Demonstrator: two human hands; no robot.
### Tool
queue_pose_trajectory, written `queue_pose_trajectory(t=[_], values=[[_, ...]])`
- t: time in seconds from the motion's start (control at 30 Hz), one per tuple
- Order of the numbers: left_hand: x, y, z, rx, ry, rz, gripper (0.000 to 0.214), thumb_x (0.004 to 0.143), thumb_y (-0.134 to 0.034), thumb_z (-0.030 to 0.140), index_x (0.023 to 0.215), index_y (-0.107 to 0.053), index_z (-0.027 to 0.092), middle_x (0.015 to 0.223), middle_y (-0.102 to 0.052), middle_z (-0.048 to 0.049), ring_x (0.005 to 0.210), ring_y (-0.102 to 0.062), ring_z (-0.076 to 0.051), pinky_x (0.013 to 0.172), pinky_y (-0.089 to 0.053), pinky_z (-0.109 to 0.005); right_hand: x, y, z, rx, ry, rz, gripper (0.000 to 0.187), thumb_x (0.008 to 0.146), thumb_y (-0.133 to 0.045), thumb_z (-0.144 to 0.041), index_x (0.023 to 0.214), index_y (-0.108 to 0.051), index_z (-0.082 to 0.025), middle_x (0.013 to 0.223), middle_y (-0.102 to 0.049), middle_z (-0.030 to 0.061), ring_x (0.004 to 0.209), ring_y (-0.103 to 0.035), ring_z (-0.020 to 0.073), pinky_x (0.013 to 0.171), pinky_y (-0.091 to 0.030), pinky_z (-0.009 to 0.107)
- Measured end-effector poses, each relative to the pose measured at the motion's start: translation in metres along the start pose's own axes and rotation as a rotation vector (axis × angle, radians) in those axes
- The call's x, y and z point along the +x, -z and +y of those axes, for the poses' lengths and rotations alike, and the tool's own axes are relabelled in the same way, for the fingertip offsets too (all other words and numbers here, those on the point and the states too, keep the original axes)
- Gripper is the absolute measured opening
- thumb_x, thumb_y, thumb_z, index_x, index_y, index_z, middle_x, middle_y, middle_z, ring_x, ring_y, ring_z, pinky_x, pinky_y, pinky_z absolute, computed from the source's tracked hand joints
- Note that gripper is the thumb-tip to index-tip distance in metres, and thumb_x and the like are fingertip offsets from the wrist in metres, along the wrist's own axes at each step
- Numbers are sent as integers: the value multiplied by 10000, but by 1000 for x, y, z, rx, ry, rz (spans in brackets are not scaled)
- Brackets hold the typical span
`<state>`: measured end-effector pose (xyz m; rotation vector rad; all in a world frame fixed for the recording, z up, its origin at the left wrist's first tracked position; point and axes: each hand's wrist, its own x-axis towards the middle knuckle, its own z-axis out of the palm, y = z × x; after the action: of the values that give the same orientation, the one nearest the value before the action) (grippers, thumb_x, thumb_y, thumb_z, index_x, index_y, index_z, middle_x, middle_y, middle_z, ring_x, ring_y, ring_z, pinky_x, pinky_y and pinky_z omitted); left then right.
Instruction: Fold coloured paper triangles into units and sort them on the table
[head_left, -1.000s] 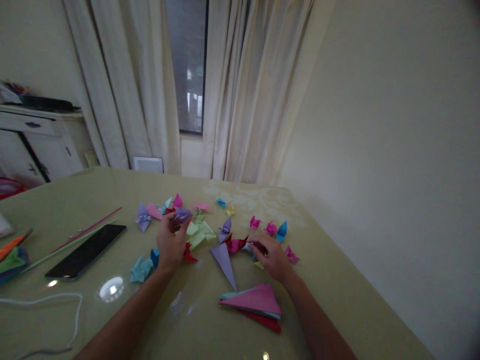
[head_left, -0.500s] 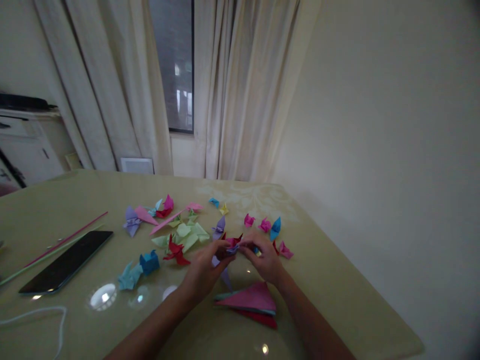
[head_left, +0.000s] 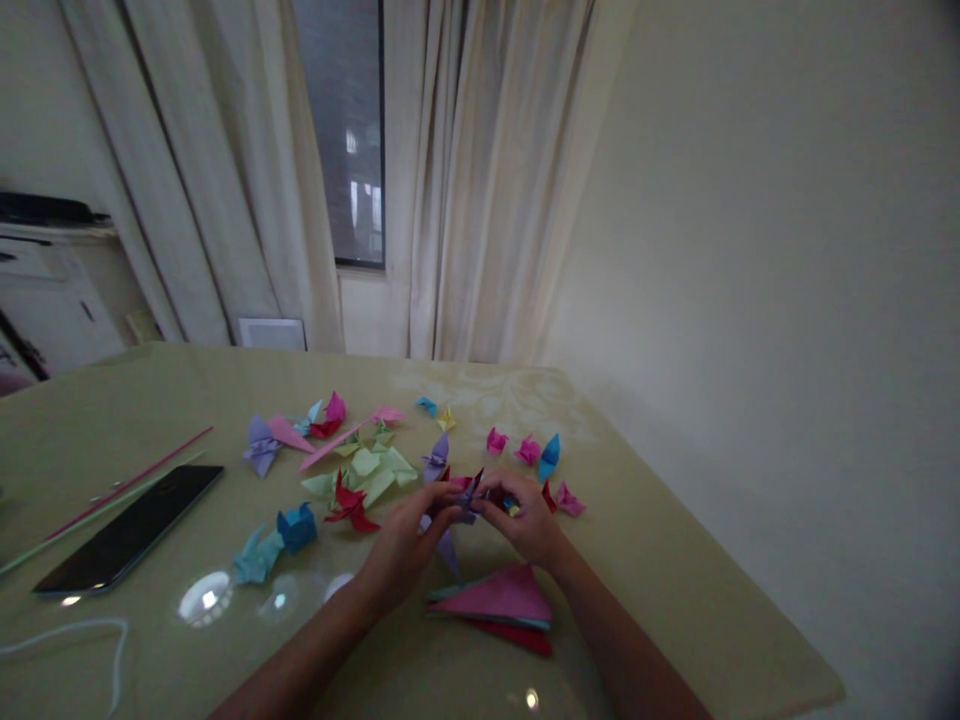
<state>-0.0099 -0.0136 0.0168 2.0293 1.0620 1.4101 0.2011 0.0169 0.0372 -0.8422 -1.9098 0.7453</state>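
Between my two hands is a small purple folded paper piece (head_left: 466,507), partly covered by fingers. My left hand (head_left: 411,530) pinches its left side. On the opposite side, the thumb and fingertips of my right hand (head_left: 521,512) grip it too. A red folded paper figure shows just behind the fingertips. Under the hands lies a long purple paper piece (head_left: 448,552), partly hidden. Closer to me sits a stack of folded pink, red and bluish paper triangles (head_left: 502,605). A purple paper figure (head_left: 436,457) stands beyond my left fingers.
Several origami figures lie about, among them a red one (head_left: 350,507), a blue one (head_left: 297,526) and pale green ones (head_left: 379,470). A black phone (head_left: 131,530), thin paper strips (head_left: 135,480) and a white cable (head_left: 116,650) are at left. A wall (head_left: 750,300) rises beyond the right edge.
The purple piece has turned in my fingers, and a pointed part now stands up from it. Both hands stay close together in about the same place.
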Motion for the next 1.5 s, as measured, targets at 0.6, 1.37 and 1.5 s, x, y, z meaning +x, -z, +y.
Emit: queue_pose_trajectory(t=[0.6,1.37,1.5], values=[[7,53,-71,882,175,-218,378,1003,-530,298,1350,-647,206,1302,-719,-139,1229,-633,-332,1065,-440,-494,-10,132,92,-389,-529,837,340,778,-681,-506,835,-744,-177,881,-801,142,792,-736,286,746,-552,383],[11,42,-62,720,26,-285,302,986,-460,161,1189,-665,252,1257,-702,-74,1212,-613,-257,1027,-411,-414,-15,131,103,-630,-585,779,330,744,-600,-414,961,-687,-180,982,-732,132,862,-673,279,793,-485,374],[9,38,-72,759,97,-270,377,964,-447,121,1248,-667,236,1297,-705,-97,1226,-613,-269,1029,-412,-431,-17,132,107,-623,-598,760,345,745,-602,-406,990,-700,-183,986,-726,123,894,-674,280,788,-485,365]])
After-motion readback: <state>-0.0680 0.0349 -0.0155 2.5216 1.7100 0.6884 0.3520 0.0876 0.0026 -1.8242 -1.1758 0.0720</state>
